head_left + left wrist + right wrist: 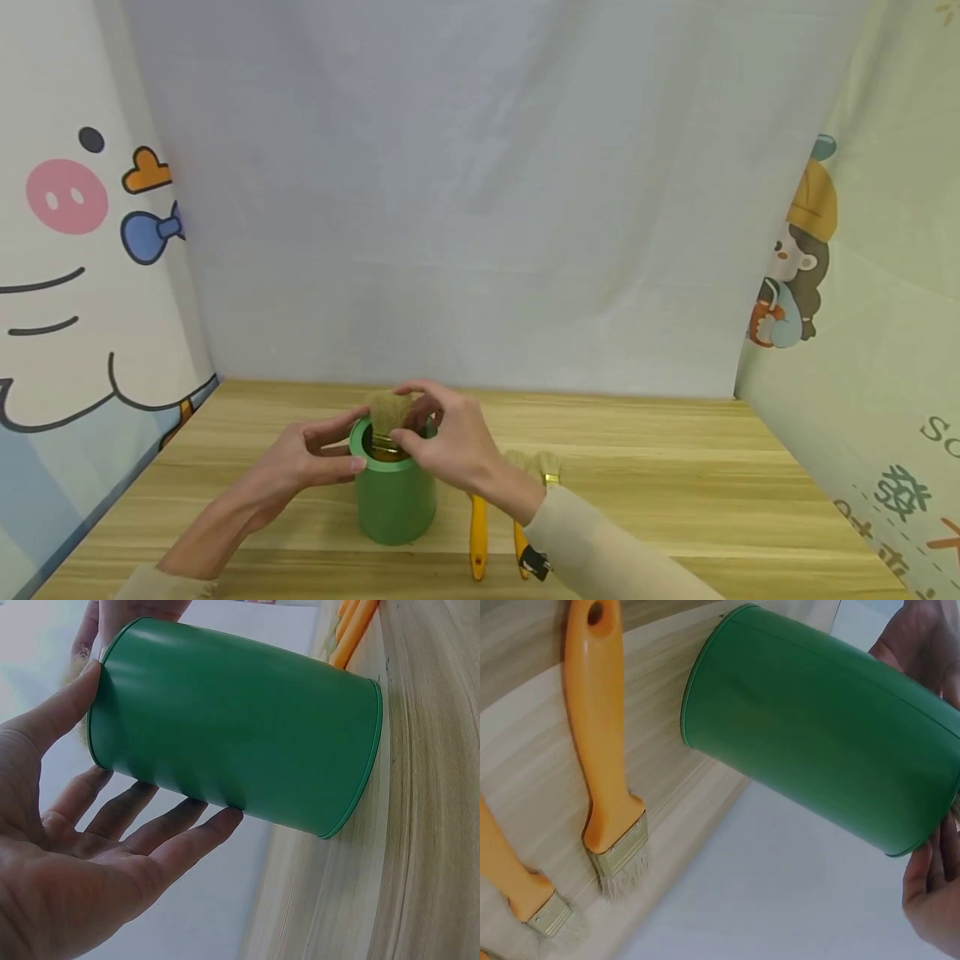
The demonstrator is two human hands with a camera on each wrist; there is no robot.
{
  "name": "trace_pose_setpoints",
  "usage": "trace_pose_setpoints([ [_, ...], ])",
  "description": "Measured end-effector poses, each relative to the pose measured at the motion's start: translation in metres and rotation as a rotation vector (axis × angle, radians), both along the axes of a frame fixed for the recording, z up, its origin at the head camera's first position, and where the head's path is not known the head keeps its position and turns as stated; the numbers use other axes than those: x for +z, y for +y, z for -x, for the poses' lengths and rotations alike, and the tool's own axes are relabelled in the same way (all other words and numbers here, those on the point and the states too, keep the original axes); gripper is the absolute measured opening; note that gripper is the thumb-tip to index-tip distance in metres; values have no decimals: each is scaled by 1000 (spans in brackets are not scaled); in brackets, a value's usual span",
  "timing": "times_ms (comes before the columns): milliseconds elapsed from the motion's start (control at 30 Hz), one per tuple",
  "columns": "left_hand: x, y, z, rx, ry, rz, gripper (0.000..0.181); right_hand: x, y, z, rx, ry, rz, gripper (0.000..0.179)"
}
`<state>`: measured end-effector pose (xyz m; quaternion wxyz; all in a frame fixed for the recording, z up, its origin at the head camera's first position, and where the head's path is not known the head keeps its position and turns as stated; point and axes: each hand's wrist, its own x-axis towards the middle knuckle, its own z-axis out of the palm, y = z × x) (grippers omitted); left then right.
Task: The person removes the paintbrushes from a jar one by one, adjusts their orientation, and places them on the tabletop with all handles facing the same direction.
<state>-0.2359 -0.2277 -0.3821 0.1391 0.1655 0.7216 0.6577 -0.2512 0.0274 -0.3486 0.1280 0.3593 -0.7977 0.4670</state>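
Note:
A green cylindrical container (396, 504) stands upright on the wooden table, its open rim facing up. My left hand (303, 454) grips its left side near the top; in the left wrist view the thumb lies at the rim and the fingers (180, 840) spread along the wall. A paintbrush (388, 410) stands bristles up inside the container, its handle hidden by the wall. With thumb and fingers, my right hand (461, 437) pinches this brush near its metal band, above the rim. In the right wrist view, the container (817, 727) hides much of both hands.
Right of the container, paintbrushes with orange-yellow handles (478, 537) lie on the table (675, 500), partly under my right forearm. A small black object (535, 563) is beside one handle. A pale curtain (480, 208) hangs behind; printed cloths hang at both sides.

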Motion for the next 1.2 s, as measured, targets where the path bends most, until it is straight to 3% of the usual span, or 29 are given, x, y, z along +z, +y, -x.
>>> trace_pose_setpoints([
  [367, 1, 0, -1, -2, 9, -2, 79, -3, 6, 5, 73, -7, 40, 44],
  [767, 1, 0, -1, -4, 8, -4, 81, -4, 5, 6, 93, -19, 89, 46],
  [1200, 2, 0, -2, 1, 4, -6, 81, 16, 16, 10, 136, 30, 145, 44],
])
